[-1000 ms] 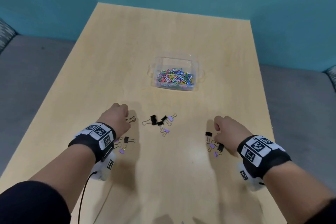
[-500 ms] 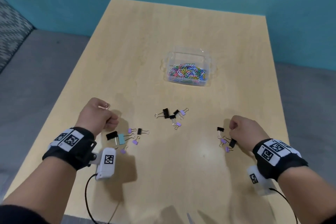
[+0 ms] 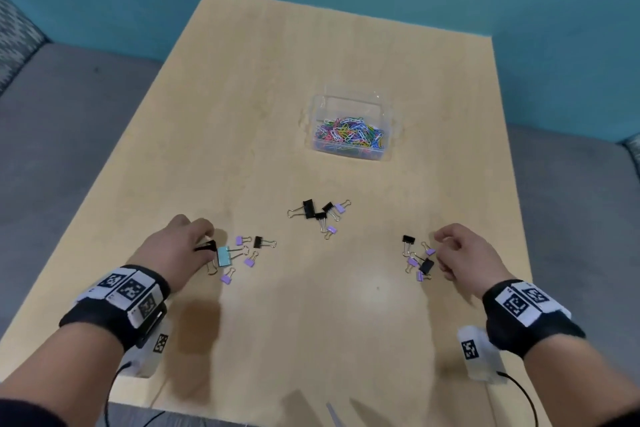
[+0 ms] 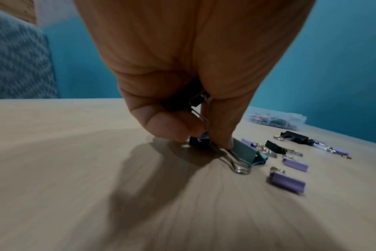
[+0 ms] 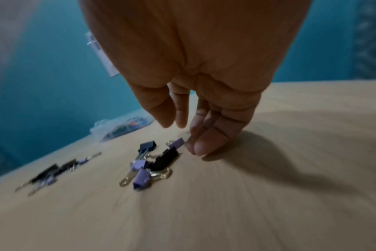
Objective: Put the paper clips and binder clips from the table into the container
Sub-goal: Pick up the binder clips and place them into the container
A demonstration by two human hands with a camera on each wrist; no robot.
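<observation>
A clear plastic container (image 3: pixel 349 104) half full of coloured paper clips sits mid-table. Three clusters of binder clips lie nearer me. At the left cluster, my left hand (image 3: pixel 209 246) pinches a black binder clip (image 4: pixel 196 141) by its wire handle, right beside a teal clip (image 3: pixel 224 256); a second black clip (image 4: pixel 196 100) is tucked in its palm. Small purple clips (image 3: pixel 249 262) lie around. The middle cluster (image 3: pixel 318 213) is untouched. My right hand (image 3: pixel 440 251) hovers at the right cluster (image 3: pixel 417 258), fingers loosely curled, their tips beside a purple clip (image 5: pixel 176 142), holding nothing.
The wooden table (image 3: pixel 311 322) has bare surface in front of me and around the container. A teal wall stands behind it, and grey floor lies on both sides. Cables run from my wrist cameras off the near edge.
My left hand has come back right and down onto the left cluster and taken hold of a black clip. My right hand has loosened from a fist.
</observation>
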